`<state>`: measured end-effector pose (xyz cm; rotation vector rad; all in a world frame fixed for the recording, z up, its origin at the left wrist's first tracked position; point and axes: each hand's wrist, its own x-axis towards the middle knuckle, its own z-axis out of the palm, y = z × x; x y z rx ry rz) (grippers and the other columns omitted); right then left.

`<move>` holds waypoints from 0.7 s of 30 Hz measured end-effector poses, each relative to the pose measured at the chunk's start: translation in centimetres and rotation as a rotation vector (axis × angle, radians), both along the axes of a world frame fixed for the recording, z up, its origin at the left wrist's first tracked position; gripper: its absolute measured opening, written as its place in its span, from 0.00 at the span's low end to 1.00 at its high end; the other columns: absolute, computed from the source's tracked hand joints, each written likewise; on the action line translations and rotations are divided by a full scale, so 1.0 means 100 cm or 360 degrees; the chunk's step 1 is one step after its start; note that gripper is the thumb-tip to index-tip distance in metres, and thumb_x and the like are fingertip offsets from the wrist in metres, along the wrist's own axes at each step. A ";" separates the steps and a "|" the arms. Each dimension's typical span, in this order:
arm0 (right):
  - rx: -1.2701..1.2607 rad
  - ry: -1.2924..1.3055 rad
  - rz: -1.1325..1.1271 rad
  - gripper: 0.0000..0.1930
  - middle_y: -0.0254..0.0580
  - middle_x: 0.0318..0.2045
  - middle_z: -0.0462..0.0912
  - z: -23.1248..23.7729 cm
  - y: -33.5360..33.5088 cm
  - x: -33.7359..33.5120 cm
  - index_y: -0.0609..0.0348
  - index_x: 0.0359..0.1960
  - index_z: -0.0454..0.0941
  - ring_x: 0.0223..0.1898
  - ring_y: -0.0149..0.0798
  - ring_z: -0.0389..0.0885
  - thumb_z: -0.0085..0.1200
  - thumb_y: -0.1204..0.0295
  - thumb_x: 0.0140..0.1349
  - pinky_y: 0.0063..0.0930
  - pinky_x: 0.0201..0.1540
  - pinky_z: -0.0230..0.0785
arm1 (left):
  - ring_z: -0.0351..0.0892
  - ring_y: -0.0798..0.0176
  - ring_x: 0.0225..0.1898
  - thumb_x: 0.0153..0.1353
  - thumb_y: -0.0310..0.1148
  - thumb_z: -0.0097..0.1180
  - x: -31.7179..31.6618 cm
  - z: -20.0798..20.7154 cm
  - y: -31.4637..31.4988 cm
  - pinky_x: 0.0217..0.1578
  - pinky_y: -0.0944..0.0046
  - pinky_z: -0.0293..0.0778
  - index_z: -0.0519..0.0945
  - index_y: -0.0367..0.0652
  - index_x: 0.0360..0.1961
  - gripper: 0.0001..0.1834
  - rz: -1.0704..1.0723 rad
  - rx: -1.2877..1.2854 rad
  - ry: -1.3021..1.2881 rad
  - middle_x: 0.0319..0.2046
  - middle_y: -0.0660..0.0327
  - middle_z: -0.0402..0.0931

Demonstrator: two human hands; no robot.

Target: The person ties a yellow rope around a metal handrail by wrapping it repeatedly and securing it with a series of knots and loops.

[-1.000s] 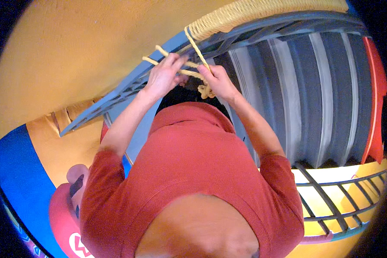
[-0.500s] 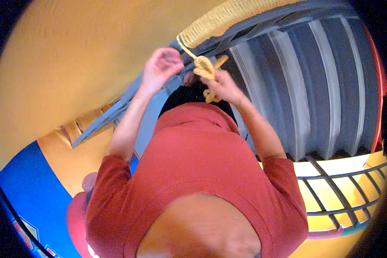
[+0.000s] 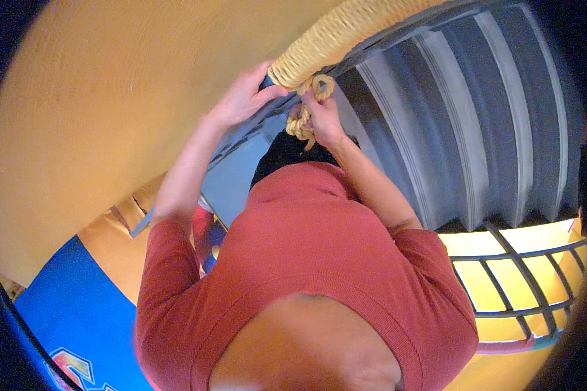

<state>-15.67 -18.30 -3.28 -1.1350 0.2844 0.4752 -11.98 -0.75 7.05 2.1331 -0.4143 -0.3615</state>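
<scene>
A handrail [image 3: 346,36] runs up to the right, wound tightly with yellow rope. At the lower end of the winding, my left hand [image 3: 246,99] is closed round the rail, its thumb against the last turns and its fingertips hidden on the far side. A bit of bare blue rail [image 3: 265,83] shows by that hand. Just to the right, close under the rail, my right hand [image 3: 322,118] grips a looped, knotted bundle of the same rope [image 3: 300,125]. One loop stands up above its fingers, and a short tail hangs below.
Dark stairs with pale edge strips [image 3: 430,124] descend at the right. A yellow-orange wall [image 3: 98,98] fills the left side. At the lower right is a dark barred railing [image 3: 518,280]; blue flooring [image 3: 78,306] lies at the lower left.
My left hand has moved from beside the rail onto its end. The right hand has brought the rope bundle up close to the winding, and the slack strand between them has shortened.
</scene>
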 end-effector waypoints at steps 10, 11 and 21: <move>-0.0331 0.0034 -0.0113 0.09 0.37 0.31 0.78 0.020 0.010 0.008 0.62 0.37 0.74 0.32 0.30 0.75 0.48 0.70 0.61 0.30 0.34 0.69 | 0.75 0.44 0.45 0.56 0.54 0.53 -0.006 0.001 -0.012 0.43 0.53 0.70 0.66 0.39 0.52 0.32 0.0195 0.0165 0.0025 0.42 0.48 0.75; -0.0370 0.0080 -0.0089 0.09 0.38 0.31 0.78 0.022 0.012 0.007 0.63 0.38 0.74 0.32 0.31 0.75 0.47 0.70 0.61 0.30 0.34 0.69 | 0.75 0.45 0.45 0.56 0.54 0.53 -0.005 0.003 -0.012 0.43 0.53 0.70 0.66 0.39 0.51 0.32 0.0188 0.0190 0.0022 0.42 0.48 0.75; -0.0588 -0.0217 -0.0354 0.07 0.33 0.31 0.77 0.017 0.008 0.003 0.59 0.40 0.72 0.27 0.27 0.74 0.47 0.72 0.63 0.21 0.27 0.68 | 0.73 0.73 0.30 0.59 0.42 0.56 0.006 -0.019 -0.007 0.32 0.70 0.71 0.71 0.40 0.48 0.21 -0.0030 -0.0322 0.0066 0.30 0.64 0.75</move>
